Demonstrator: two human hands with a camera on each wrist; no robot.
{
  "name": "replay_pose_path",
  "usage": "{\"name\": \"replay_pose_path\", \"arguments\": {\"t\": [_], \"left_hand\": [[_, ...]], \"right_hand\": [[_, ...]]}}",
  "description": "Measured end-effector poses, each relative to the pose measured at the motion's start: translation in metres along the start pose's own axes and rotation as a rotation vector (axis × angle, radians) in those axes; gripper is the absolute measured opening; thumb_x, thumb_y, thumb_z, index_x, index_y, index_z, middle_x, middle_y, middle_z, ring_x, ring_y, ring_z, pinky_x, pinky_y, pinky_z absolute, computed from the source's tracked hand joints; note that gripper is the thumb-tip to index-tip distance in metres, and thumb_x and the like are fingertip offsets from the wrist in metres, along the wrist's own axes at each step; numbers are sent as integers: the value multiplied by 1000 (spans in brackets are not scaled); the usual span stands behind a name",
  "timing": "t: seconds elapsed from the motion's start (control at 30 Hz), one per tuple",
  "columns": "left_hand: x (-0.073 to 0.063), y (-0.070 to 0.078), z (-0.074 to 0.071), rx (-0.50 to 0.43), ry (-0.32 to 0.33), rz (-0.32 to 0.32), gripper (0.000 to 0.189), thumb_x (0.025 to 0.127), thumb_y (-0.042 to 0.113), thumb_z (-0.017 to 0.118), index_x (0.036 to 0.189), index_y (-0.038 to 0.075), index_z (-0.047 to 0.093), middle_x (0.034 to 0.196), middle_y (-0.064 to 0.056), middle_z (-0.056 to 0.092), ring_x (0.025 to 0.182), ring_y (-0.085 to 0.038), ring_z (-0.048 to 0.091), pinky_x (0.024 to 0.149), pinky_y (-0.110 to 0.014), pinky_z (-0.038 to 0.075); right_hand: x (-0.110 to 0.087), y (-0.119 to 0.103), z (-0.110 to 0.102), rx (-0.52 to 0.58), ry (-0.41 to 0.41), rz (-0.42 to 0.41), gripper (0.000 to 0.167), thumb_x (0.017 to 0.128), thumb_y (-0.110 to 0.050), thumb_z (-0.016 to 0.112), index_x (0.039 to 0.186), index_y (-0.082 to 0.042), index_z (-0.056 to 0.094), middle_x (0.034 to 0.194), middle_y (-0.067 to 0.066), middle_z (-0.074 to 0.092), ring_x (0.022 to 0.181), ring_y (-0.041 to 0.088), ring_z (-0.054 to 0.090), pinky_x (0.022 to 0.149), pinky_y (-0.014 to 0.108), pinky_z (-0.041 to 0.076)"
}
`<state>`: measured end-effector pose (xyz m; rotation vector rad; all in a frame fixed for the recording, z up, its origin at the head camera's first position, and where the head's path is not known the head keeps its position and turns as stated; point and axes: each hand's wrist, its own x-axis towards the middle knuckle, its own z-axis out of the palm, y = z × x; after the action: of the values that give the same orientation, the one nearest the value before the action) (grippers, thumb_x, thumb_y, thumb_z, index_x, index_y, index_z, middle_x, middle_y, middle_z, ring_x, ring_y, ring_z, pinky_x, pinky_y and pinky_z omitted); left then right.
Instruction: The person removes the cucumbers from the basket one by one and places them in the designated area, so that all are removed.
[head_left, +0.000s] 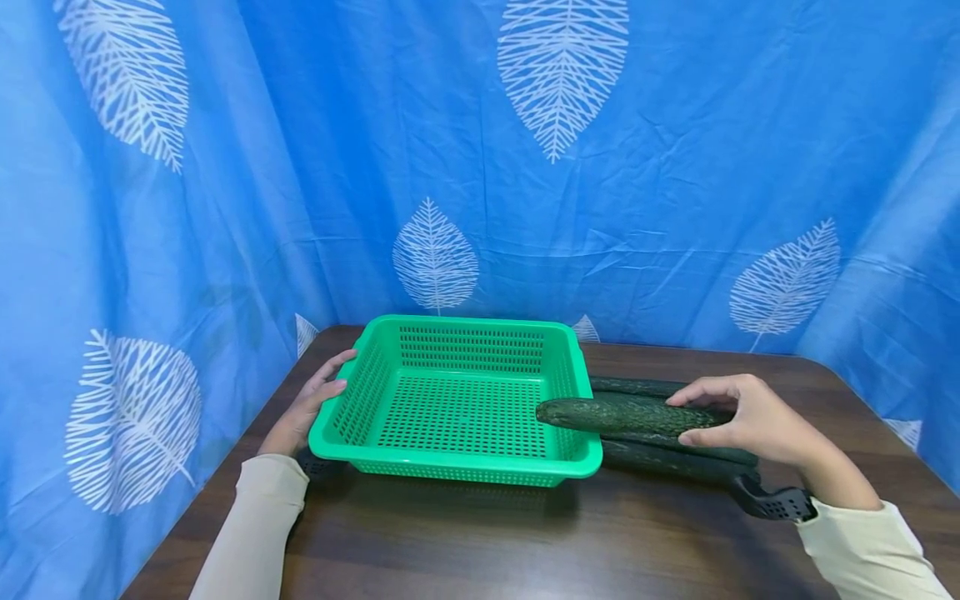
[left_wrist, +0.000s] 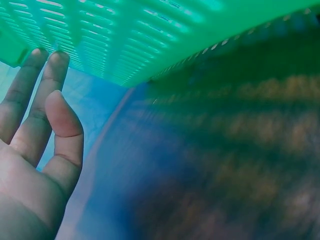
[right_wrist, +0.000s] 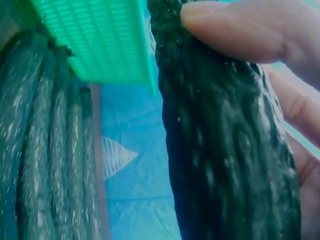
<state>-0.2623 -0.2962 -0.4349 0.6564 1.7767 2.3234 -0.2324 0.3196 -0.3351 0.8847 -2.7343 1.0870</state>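
In the head view my right hand (head_left: 765, 421) grips a dark green, bumpy cucumber (head_left: 622, 414) between thumb and fingers. Its far end reaches over the right rim of a green plastic basket (head_left: 457, 457). The right wrist view shows the held cucumber (right_wrist: 220, 140) up close, raised above several other cucumbers (right_wrist: 45, 140) lying side by side. Those lie on the table to the right of the basket, partly hidden under the held one. My left hand (head_left: 311, 404) rests against the basket's left side, fingers fairly straight, fingertips at its slotted wall (left_wrist: 100, 35). No cucumber lies inside the basket.
The dark brown wooden table (head_left: 450, 542) has rounded far corners. A blue curtain (head_left: 337, 167) with white leaf prints hangs behind the table and along both sides. A black wrist strap (head_left: 776, 502) is on my right wrist.
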Motion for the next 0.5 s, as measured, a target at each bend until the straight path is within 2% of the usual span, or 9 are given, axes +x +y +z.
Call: {"name": "replay_pose_path", "arguments": {"t": [0.23,0.5], "left_hand": [[0,0,-1,-36,-23,-11,38,115,18,45,147,35,57,131,2,66,112,-12,71,93,-30,61],[0,1,0,-17,-6,-25,38,114,18,46,146,37,57,127,1,68,108,-14,73,89,-31,63]], "right_hand": [[-20,13,-6,-7,13,20,39,82,0,92,117,-10,81,115,-22,73,100,-3,68,75,24,57],[-44,25,-10,2,31,97,38,84,-1,91,119,-11,81,116,-23,73,100,-2,67,74,25,57]]}}
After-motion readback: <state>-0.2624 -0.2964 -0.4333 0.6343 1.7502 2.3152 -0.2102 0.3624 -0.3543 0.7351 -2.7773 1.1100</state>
